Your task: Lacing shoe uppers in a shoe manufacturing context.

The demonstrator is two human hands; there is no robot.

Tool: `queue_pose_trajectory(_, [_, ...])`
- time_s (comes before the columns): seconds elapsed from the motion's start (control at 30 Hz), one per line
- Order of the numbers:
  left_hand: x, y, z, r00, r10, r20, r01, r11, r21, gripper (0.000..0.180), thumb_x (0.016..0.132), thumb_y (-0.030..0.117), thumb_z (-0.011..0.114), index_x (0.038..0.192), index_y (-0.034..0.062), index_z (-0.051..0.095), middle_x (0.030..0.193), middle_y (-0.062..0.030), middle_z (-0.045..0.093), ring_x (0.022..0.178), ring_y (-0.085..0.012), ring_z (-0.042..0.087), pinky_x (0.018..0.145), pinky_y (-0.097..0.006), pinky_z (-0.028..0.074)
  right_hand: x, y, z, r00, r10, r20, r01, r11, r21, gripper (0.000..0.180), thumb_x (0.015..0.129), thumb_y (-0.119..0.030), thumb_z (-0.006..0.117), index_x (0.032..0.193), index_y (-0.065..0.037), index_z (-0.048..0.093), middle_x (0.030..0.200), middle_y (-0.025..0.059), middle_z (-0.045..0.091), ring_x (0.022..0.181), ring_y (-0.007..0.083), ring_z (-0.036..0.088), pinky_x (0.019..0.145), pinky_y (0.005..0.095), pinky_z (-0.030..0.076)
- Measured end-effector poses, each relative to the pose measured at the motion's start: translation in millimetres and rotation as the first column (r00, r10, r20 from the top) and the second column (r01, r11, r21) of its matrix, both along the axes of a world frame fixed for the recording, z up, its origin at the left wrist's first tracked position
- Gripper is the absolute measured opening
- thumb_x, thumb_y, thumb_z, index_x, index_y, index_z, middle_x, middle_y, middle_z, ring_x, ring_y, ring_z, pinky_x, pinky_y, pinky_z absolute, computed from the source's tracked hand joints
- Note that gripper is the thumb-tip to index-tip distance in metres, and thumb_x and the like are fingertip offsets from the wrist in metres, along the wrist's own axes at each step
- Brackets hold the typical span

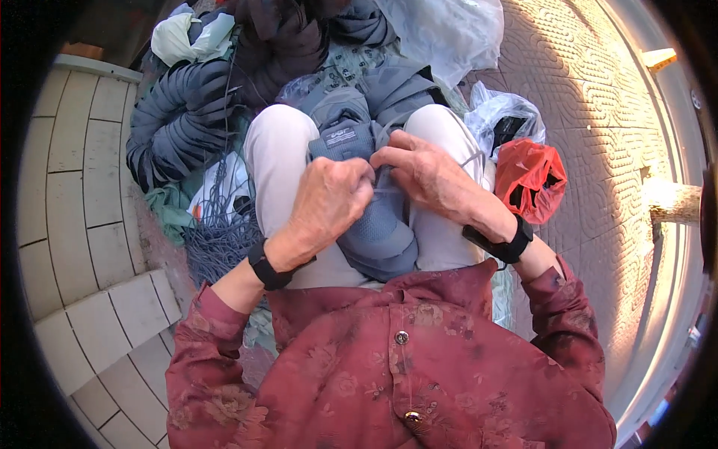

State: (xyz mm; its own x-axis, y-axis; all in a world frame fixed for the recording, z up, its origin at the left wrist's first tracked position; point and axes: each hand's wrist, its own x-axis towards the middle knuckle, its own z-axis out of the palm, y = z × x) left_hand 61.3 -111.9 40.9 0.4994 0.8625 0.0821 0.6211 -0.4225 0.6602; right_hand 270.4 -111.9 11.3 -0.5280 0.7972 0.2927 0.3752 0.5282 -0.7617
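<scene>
A grey-blue shoe lies between my knees, its toe toward my body and its tongue with a dark label pointing away. Over its lacing area, my left hand is closed, fingertips curled in; what they pinch is hidden. My right hand meets it from the other side, thumb and fingers pinched on a thin grey shoelace, part of which trails by my right knee. The fingertips of both hands nearly touch. More grey shoe pieces lie just beyond the tongue.
Nested dark grey shoe uppers curve at the left, above a tangled bundle of grey laces. A red plastic bag and a clear bag sit beside my right knee. Tiled steps rise at the left.
</scene>
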Motion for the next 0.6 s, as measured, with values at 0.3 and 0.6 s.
queue_pose_trajectory(0.3, [-87, 28, 30, 0.959, 0.265, -0.097, -0.240, 0.947, 0.216, 0.011, 0.085, 0.003, 0.066, 0.093, 0.0029, 0.073, 0.056, 0.0027, 0.047, 0.050, -0.0034, 0.042, 0.048, -0.024, 0.033, 10, -4, 21, 0.989, -0.008, -0.146, -0.047, 0.929, -0.367, 0.014, 0.082, -0.001, 0.068, 0.095, -0.002, 0.063, 0.083, 0.0114, 0.058, 0.079, 0.0331, 0.061, 0.068, 0.0407, 0.049])
queue_pose_trajectory(0.6, [-95, 9, 12, 0.915, 0.403, -0.018, -0.401, 0.912, 0.087, 0.010, 0.080, 0.004, 0.066, 0.087, 0.0023, 0.072, 0.053, -0.0031, 0.052, 0.046, -0.0092, 0.048, 0.048, -0.028, 0.039, 0, -9, 14, 1.000, 0.008, -0.030, -0.013, 0.985, -0.173, 0.011, 0.084, -0.004, 0.067, 0.090, -0.001, 0.058, 0.084, 0.0140, 0.059, 0.084, 0.0345, 0.061, 0.073, 0.0419, 0.049])
